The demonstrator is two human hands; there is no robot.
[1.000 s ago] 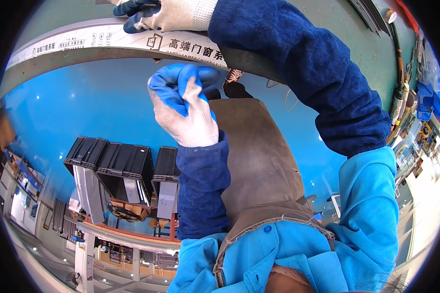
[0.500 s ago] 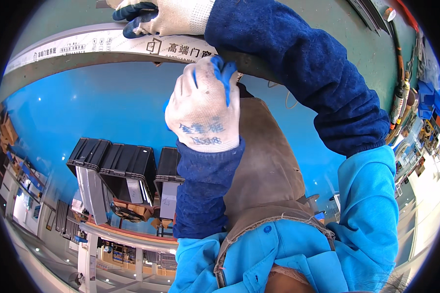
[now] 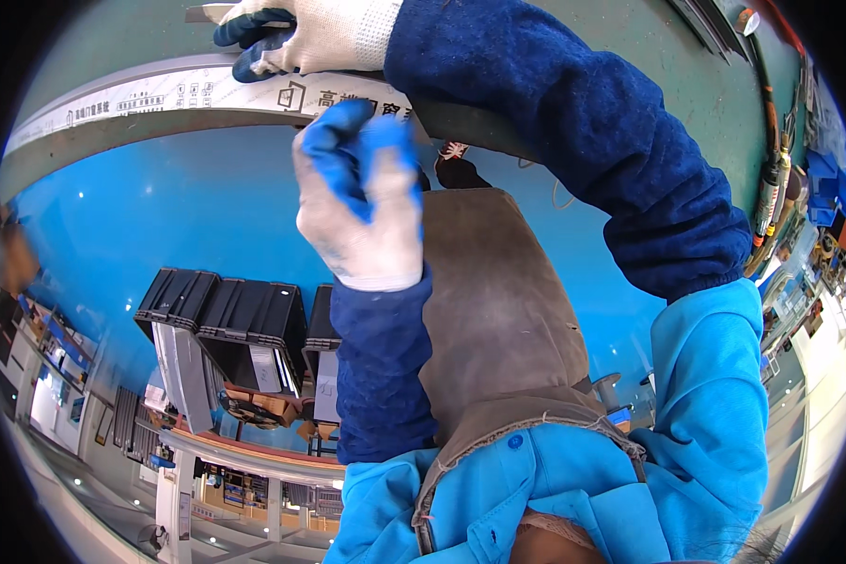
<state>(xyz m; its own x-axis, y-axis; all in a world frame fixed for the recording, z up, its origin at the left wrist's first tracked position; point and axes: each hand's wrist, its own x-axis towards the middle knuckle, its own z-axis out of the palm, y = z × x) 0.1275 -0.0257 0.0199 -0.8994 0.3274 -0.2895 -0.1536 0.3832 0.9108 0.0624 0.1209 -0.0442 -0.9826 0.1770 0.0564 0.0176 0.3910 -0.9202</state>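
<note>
A long, pale profile strip (image 3: 160,92) with printed white film lies along the near edge of a green worktop (image 3: 122,47). My right hand (image 3: 315,33), in a white glove with dark blue fingertips, reaches across from the right and rests at the strip's far edge. Its thumb and fingers are apart. A small grey flat piece (image 3: 202,13) lies by those fingertips; whether they touch it is unclear. In front of the strip's right end, my left hand (image 3: 362,202) is raised with its blue fingers turned up and apart. Motion blurs them, and nothing shows between them.
Black bins (image 3: 254,324) holding long grey pieces stand lower left beyond the blue floor (image 3: 179,216). Dark bars (image 3: 710,26) lie on the worktop at upper right, near a tube (image 3: 769,197) and cables. Blue bins (image 3: 825,193) are at the far right. A brown apron (image 3: 508,282) covers my lap.
My left hand has turned over, moved slightly left and come off the strip's near edge, its fingers parting. My right hand has barely shifted.
</note>
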